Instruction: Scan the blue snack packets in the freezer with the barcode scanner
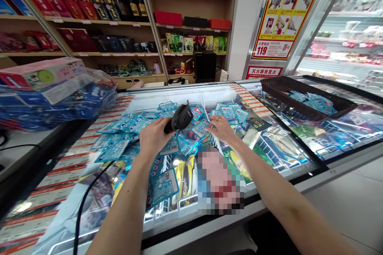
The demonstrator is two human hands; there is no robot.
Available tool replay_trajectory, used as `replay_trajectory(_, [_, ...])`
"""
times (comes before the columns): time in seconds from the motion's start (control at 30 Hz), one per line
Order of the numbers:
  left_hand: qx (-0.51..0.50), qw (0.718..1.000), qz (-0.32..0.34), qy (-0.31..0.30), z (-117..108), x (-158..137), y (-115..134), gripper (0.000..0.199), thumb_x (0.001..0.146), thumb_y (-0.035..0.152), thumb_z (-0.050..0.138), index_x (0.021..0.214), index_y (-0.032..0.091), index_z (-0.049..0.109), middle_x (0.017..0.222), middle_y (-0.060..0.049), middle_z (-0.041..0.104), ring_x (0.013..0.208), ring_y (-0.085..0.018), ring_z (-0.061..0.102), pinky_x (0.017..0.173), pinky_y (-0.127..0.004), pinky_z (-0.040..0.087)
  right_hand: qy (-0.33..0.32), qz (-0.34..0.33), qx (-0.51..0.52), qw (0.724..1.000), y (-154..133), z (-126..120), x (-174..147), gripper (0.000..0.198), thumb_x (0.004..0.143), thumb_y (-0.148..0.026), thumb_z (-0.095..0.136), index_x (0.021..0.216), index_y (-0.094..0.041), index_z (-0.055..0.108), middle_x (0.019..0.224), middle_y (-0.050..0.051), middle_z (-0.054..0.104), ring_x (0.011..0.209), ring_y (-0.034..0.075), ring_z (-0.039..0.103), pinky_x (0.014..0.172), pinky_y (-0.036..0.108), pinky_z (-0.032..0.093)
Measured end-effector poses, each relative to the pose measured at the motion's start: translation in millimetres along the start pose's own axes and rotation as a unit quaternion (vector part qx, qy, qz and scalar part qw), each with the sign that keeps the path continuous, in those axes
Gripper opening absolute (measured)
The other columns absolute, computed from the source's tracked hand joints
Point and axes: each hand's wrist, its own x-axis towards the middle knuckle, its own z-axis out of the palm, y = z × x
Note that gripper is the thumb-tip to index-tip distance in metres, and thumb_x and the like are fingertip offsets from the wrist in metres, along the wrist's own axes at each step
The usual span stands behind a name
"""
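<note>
My left hand (155,137) is closed around the handle of a black barcode scanner (182,117), its head tilted up over the freezer. A black cable (89,191) runs down to the left. My right hand (222,128) is to the right, beside a white wire divider (214,139), with its thumb and fingers closed at the edge of a blue packet (200,129). Many more flat blue packets (112,149) lie heaped around and below my left hand. Another blue packet (164,186) lies nearer the front, and further blue packets (229,111) sit beyond my right hand.
The chest freezer's front rim (191,227) runs below my arms. Yellow packs (184,175) stand in its wire baskets. A brown basket (308,97) with blue packets rests on the right. Boxes in plastic wrap (56,95) are stacked on the left. Stocked shelves (104,24) stand behind.
</note>
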Motion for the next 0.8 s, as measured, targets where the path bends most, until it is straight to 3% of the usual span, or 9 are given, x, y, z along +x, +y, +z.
replay_trajectory(0.13, [-0.002, 1.0, 0.004, -0.003, 0.7, 0.1, -0.5, 0.04, 0.078, 0.039, 0.051, 0.116, 0.029, 0.055, 0.11, 0.0, 0.064, 0.092, -0.021, 0.059, 0.06, -0.029, 0.035, -0.03, 0.025, 0.01, 0.999, 0.1, 1.6, 1.4, 0.031, 0.079, -0.05, 0.058, 0.073, -0.02, 0.061, 0.104, 0.006, 0.063, 0.101, 0.023, 0.051, 0.091, 0.037, 0.036])
replay_trajectory(0.23, [-0.005, 1.0, 0.003, -0.005, 0.5, 0.0, -0.7, 0.04, 0.078, 0.039, 0.051, 0.116, 0.029, 0.055, 0.11, 0.0, 0.063, 0.093, -0.022, 0.059, 0.061, -0.028, 0.035, -0.038, 0.071, 0.056, 0.995, 0.2, 2.1, 1.3, 0.029, 0.075, -0.046, 0.064, 0.089, -0.021, 0.06, 0.097, 0.003, 0.063, 0.094, 0.022, 0.052, 0.085, 0.036, 0.039])
replay_trajectory(0.4, [-0.009, 1.0, 0.009, -0.009, 0.9, -0.2, -0.4, 0.039, 0.077, 0.038, 0.052, 0.115, 0.03, 0.055, 0.107, 0.001, 0.065, 0.094, -0.022, 0.059, 0.062, -0.028, 0.036, -0.02, 0.147, 0.156, 0.976, 3.5, 3.1, 1.6, 0.065, 0.065, -0.044, 0.07, 0.121, -0.021, 0.045, 0.103, 0.004, 0.058, 0.085, 0.018, 0.053, 0.073, 0.031, 0.042])
replay_trajectory(0.47, [-0.013, 1.0, 0.016, -0.011, 2.1, 0.0, -0.6, 0.039, 0.077, 0.038, 0.052, 0.115, 0.029, 0.055, 0.106, 0.001, 0.065, 0.093, -0.022, 0.059, 0.062, -0.028, 0.036, -0.006, 0.168, 0.165, 0.972, 5.7, 1.3, 2.9, 0.055, 0.066, -0.044, 0.068, 0.112, -0.02, 0.051, 0.095, 0.003, 0.058, 0.077, 0.016, 0.052, 0.068, 0.029, 0.041])
replay_trajectory(0.57, [-0.027, 0.999, 0.032, -0.01, 4.3, 0.5, -1.1, 0.038, 0.077, 0.039, 0.052, 0.114, 0.029, 0.056, 0.108, 0.001, 0.065, 0.094, -0.021, 0.059, 0.064, -0.028, 0.037, 0.025, 0.182, 0.163, 0.969, 8.9, -4.4, 4.6, 0.024, 0.073, -0.042, 0.06, 0.078, -0.019, 0.056, 0.072, 0.0, 0.054, 0.065, 0.013, 0.048, 0.061, 0.026, 0.037])
replay_trajectory(0.63, [-0.037, 0.998, 0.043, -0.008, 5.0, 0.8, -1.1, 0.038, 0.078, 0.038, 0.051, 0.114, 0.028, 0.056, 0.109, 0.0, 0.064, 0.095, -0.021, 0.059, 0.066, -0.027, 0.038, 0.045, 0.185, 0.179, 0.965, 10.4, -8.2, 4.5, 0.025, 0.077, -0.042, 0.055, 0.066, -0.02, 0.048, 0.059, -0.003, 0.048, 0.059, 0.012, 0.046, 0.057, 0.025, 0.035])
replay_trajectory(0.8, [-0.045, 0.996, 0.069, -0.037, 2.9, 2.0, 1.7, 0.04, 0.077, 0.039, 0.051, 0.116, 0.029, 0.055, 0.107, 0.0, 0.065, 0.094, -0.021, 0.06, 0.064, -0.027, 0.038, 0.076, 0.2, 0.237, 0.948, 11.2, -11.4, 1.5, 0.033, 0.08, -0.046, 0.049, 0.061, -0.022, 0.036, 0.05, -0.006, 0.037, 0.047, 0.01, 0.04, 0.048, 0.023, 0.032])
